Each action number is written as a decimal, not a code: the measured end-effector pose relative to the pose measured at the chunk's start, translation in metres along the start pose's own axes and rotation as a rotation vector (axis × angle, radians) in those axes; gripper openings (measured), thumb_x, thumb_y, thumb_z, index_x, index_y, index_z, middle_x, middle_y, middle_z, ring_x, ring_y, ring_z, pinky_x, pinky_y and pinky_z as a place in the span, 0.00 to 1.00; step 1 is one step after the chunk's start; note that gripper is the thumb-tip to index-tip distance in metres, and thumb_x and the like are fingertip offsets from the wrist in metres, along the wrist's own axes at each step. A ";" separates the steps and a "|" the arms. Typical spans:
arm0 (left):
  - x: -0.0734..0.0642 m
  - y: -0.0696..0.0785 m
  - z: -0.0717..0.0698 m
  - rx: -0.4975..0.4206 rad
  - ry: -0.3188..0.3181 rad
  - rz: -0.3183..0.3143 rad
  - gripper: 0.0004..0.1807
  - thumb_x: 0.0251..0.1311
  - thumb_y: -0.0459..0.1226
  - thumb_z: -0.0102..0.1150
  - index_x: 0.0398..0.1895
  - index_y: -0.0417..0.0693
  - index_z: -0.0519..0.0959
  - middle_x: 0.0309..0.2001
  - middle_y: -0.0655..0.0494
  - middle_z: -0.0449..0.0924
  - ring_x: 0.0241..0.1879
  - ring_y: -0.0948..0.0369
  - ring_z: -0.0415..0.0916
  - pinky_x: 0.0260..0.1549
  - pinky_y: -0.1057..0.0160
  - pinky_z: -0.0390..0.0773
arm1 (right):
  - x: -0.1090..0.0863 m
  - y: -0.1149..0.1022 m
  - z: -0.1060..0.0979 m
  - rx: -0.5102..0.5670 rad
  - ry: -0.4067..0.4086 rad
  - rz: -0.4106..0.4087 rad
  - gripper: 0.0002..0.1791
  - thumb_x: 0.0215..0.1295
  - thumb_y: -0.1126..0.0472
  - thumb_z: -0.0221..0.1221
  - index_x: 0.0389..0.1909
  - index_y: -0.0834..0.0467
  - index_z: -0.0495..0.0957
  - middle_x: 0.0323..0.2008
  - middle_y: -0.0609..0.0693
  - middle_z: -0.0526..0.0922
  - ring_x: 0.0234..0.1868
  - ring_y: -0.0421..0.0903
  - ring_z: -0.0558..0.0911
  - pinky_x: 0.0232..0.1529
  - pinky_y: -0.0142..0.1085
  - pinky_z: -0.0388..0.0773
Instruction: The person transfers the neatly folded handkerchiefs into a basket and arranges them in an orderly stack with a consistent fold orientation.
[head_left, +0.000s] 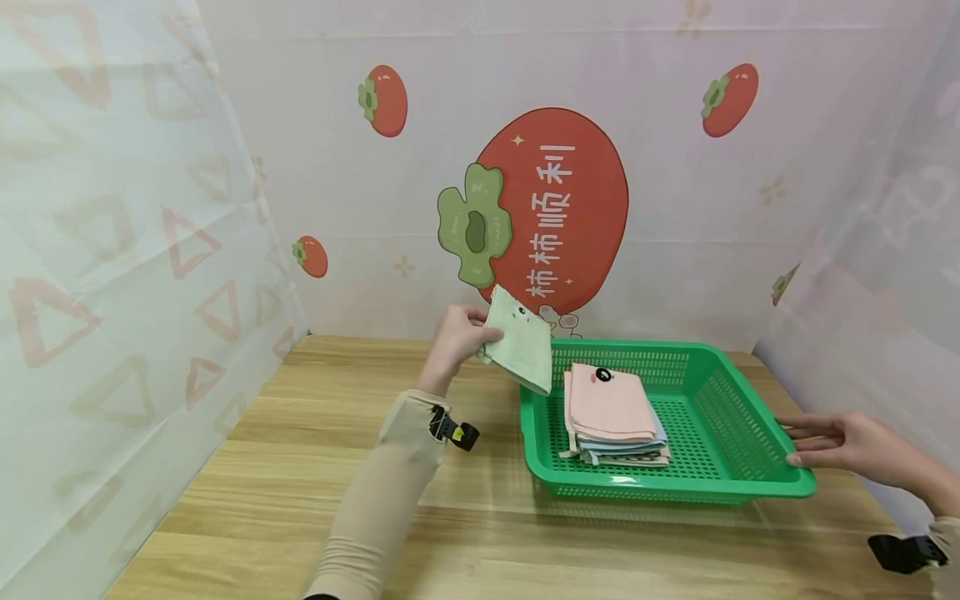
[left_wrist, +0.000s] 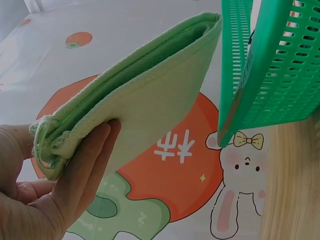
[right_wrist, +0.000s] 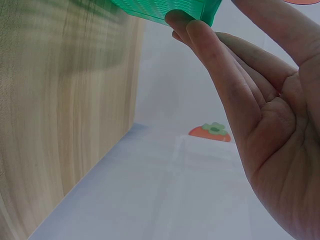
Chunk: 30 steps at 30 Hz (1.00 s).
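My left hand pinches a folded pale green hand towel at one edge, beside the basket's back left corner. The towel has a small face printed on it; in the left wrist view its folded layers show, with a hanging loop near the fingers. At the right, my right hand holds the rim of a green plastic basket, thumb at the front right corner. The right wrist view shows fingertips right at the basket's edge. Inside the basket, toward its left, lies a stack of folded towels, pink on top.
The basket stands on a wood-grain table, whose left part extends beside my left forearm. A white backdrop with printed persimmons rises behind the table, and pale cloth walls enclose both sides. A camera is strapped to each wrist.
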<state>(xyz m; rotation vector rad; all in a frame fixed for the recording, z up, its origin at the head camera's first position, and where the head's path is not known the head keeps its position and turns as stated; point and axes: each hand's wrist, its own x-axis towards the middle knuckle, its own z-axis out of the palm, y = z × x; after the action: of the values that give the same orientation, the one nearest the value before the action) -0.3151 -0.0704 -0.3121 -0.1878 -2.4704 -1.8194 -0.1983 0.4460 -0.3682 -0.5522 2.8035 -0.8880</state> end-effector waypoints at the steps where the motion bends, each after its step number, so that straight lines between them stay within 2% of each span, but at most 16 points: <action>1: 0.000 0.000 0.002 -0.004 -0.004 0.000 0.13 0.47 0.29 0.66 0.38 0.33 0.80 0.34 0.42 0.84 0.26 0.61 0.79 0.24 0.67 0.79 | 0.000 0.000 0.000 0.001 0.000 -0.001 0.32 0.63 0.62 0.60 0.58 0.82 0.63 0.45 0.14 0.68 0.38 0.24 0.80 0.33 0.32 0.82; 14: 0.002 0.004 0.022 -0.017 -0.041 0.020 0.12 0.48 0.28 0.64 0.38 0.32 0.81 0.34 0.41 0.84 0.24 0.61 0.78 0.23 0.67 0.80 | 0.000 0.003 0.001 -0.003 0.013 0.004 0.32 0.62 0.62 0.61 0.59 0.81 0.63 0.45 0.15 0.70 0.38 0.25 0.80 0.33 0.32 0.82; 30: 0.003 0.013 0.039 0.054 -0.046 0.016 0.11 0.49 0.31 0.66 0.36 0.35 0.81 0.34 0.46 0.82 0.28 0.60 0.78 0.26 0.67 0.80 | 0.000 0.001 0.000 0.003 0.006 0.001 0.32 0.63 0.62 0.60 0.58 0.81 0.63 0.45 0.14 0.68 0.38 0.24 0.80 0.33 0.32 0.81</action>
<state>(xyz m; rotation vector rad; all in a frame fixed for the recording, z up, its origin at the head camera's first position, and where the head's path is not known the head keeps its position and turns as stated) -0.3151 -0.0296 -0.3107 -0.2480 -2.5377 -1.7603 -0.1985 0.4461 -0.3688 -0.5480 2.8076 -0.8948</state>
